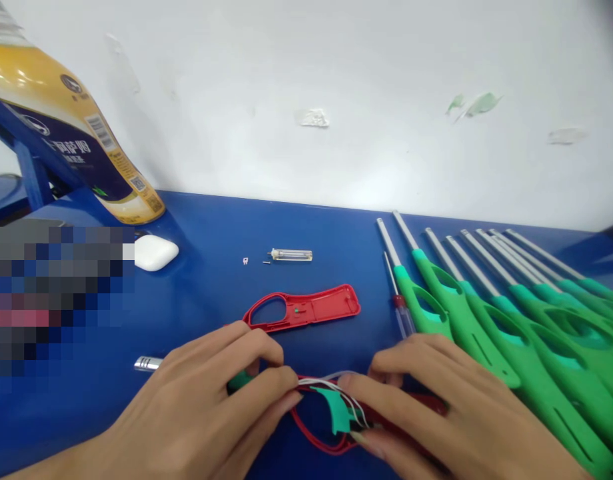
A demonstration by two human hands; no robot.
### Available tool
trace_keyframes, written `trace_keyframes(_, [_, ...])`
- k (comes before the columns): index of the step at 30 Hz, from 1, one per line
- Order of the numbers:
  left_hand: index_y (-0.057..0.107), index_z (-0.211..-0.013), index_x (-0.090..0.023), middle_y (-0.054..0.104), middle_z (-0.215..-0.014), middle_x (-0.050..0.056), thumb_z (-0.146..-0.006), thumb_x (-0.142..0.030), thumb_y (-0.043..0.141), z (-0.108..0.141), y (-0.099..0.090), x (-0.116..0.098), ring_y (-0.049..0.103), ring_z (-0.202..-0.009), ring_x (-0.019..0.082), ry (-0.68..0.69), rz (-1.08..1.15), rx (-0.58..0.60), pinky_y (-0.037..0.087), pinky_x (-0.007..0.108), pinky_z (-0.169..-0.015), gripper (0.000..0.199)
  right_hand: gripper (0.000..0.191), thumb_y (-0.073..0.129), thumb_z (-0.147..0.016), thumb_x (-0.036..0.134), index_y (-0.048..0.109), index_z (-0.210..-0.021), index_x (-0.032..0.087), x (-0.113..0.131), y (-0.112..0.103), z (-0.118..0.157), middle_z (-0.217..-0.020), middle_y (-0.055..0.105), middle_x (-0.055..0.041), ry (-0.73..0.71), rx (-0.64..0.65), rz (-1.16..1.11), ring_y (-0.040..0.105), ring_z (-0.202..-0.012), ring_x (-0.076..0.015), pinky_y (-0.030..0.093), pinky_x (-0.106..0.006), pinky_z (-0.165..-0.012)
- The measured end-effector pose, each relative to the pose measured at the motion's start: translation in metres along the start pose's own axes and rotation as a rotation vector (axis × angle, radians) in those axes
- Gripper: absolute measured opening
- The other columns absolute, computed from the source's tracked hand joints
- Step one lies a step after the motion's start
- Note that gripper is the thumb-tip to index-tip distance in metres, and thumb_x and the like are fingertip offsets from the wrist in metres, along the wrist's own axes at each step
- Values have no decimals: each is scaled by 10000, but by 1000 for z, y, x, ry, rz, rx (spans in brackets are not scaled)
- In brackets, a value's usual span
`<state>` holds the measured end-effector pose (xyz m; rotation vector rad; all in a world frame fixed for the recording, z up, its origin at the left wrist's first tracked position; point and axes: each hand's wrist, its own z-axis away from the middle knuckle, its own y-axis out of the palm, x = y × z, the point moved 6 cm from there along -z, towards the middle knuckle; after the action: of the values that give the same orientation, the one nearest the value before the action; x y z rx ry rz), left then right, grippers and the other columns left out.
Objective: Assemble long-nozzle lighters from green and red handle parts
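Note:
A partly open lighter with a red shell half [306, 430] lies between my hands near the front edge of the view. Its green trigger [338, 408] and several thin white wires [331, 383] are exposed. My left hand [226, 400] pinches the wires and shell at the neck; the metal tube [147, 363] sticks out to its left. On the handle end, my right hand [431, 400] grips the shell, thumb and forefinger beside the trigger and wires. Its fingers partly hide the handle. Just beyond them rests the other red shell half [331, 307], inner side up.
Several green lighters [486, 333] lie in a row at right, beside a screwdriver [400, 310]. Farther back are a clear fuel tank [292, 255] and small metal bits [245, 261]. At left stand a drink bottle [86, 133] and a white case [156, 253]. A wall [286, 67] borders the blue table.

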<state>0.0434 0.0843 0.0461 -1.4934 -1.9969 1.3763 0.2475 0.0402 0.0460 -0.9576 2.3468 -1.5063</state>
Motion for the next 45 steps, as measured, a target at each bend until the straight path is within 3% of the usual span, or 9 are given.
trace_keyframes(7, [688, -1050, -219, 704, -964, -5, -1143, -167, 517, 7, 6, -1, 636, -821, 141, -17, -12, -17, 507, 272, -734, 201, 257, 524, -1133, 323, 729, -1269, 397, -3, 7, 4, -1003, 702, 11, -2, 130, -14, 670, -848, -159, 555, -264, -751])
trace_keyframes(13, [635, -1050, -219, 737, -931, -17, -1148, -162, 484, -1, 2, -6, 687, -800, 152, 3, -86, -2, 559, 301, -730, 189, 218, 586, -1108, 374, 742, -1255, 416, -6, 7, 10, -1031, 712, 8, 19, 141, -8, 661, -832, -151, 569, -226, -697])
trace_keyframes(19, [642, -1067, -220, 753, -934, -8, -1151, -162, 474, -5, 3, -8, 710, -815, 175, 21, -107, -2, 582, 334, -712, 196, 366, 368, -1185, 398, 691, -1334, 318, 1, 1, 7, -1068, 746, -17, -10, 5, 71, 748, -898, -172, 612, -326, -859])
trace_keyframes(20, [642, -1069, -221, 752, -934, -6, -1153, -168, 473, -5, 3, -8, 712, -818, 177, 20, -108, -2, 585, 336, -710, 196, 365, 370, -1185, 398, 685, -1347, 311, 1, 2, 7, -1085, 746, -19, -7, 29, 71, 752, -907, -170, 615, -328, -874])
trace_keyframes(27, [632, -1048, -210, 742, -911, 10, -1165, -173, 431, -2, 3, -8, 716, -812, 179, 28, -132, -10, 625, 325, -734, 235, 385, 358, -1184, 398, 716, -1301, 318, -1, 4, 4, -1185, 761, -24, 40, 91, 28, 770, -899, -159, 658, -298, -796])
trace_keyframes(31, [617, -1027, -211, 741, -919, 22, -1163, -172, 423, -1, 5, -6, 724, -810, 183, 24, -128, 12, 642, 310, -721, 240, 393, 372, -1184, 377, 744, -1299, 325, 1, -2, 0, -1304, 796, 0, -30, 36, 90, 807, -943, -184, 679, -351, -826])
trace_keyframes(37, [617, -1022, -215, 733, -930, 30, -1164, -195, 425, 1, 9, -5, 727, -819, 191, 0, -111, 42, 649, 316, -718, 240, 501, 277, -1201, 360, 771, -1278, 325, 2, 5, 2, -1320, 809, 11, -51, -30, 139, 820, -922, -169, 658, -327, -800])
trace_keyframes(40, [618, -1038, -212, 731, -944, 32, -1168, -198, 416, 1, 9, -5, 727, -828, 187, 6, -117, 44, 647, 311, -737, 241, 518, 237, -1206, 330, 739, -1332, 301, 0, 6, 6, -1327, 806, 8, -23, -68, 116, 807, -956, -156, 629, -311, -847])
trace_keyframes(45, [629, -1044, -205, 730, -943, 35, -1158, -174, 425, 1, 8, -3, 727, -823, 189, 11, -114, 48, 649, 315, -748, 235, 397, 361, -1181, 262, 700, -1378, 327, -6, 7, 11, -1287, 808, 56, -19, -10, -32, 768, -1087, -134, 532, -300, -1021])
